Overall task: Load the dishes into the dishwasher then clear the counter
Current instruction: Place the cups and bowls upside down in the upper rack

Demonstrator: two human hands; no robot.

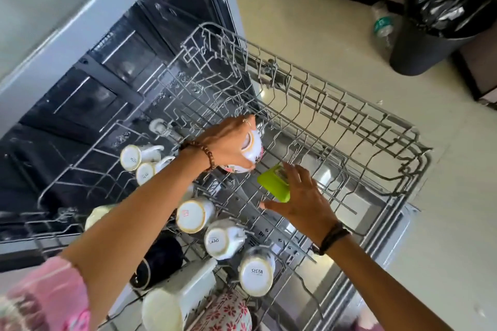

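White floral-print ceramic cup w/ gold rim (251, 146), held inverted in the left hand (228, 142), whose fingers curl round its body; it hangs just above the tines near the middle of the pulled-out grey wire upper rack (349, 126) of the open dishwasher. Right hand (301, 201) sits just beside it, fingers touching a lime-green plastic cup (274, 185) lying tilted on the rack; that grip looks loose, thumb spread wide, and whether it truly holds the cup cannot be told. Step in hand, as judged: loading cups, rack approx. half filled. Next move calls for lowering the floral cup mouth-down between tines w/o knocking the green one, then seating the green cup alongside. Nearer the person, a row of white gold-rimmed mugs (193, 215) stands upside down, plus one dark mug (158, 263). Hidden or unclear: lower rack, the desk w/ remaining dishes, far side of the floral cup; frame edges blurred. Black lined bin (430, 35) stands well apart on the floor.
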